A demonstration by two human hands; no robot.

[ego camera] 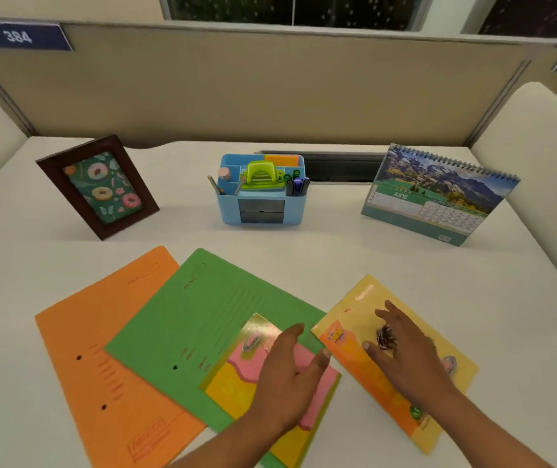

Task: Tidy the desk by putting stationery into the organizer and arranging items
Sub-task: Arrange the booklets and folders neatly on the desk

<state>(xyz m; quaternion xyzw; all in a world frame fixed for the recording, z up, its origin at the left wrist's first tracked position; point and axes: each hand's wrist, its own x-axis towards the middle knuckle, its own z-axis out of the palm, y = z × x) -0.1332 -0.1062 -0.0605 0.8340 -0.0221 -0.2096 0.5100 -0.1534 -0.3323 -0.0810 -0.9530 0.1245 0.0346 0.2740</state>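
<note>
Head view looking down on a white table. In the lower centre, both hands are open with fingers straight and grip nothing. The left hand lies flat over a pink and yellow notebook. The right hand, fingers spread, lies over a yellow notebook just to its right. Whether the palms press down or only hover cannot be told.

Both notebooks are tilted, with their long axes running from upper left to lower right, nearly parallel and almost touching. Each hand is nearest its own notebook. The pink one overlaps a green folder, which overlaps an orange folder at lower left, on the left hand's side. The blue organizer, already holding stationery, stands well apart at upper centre. The likely next step is squaring these flat items together.
</note>
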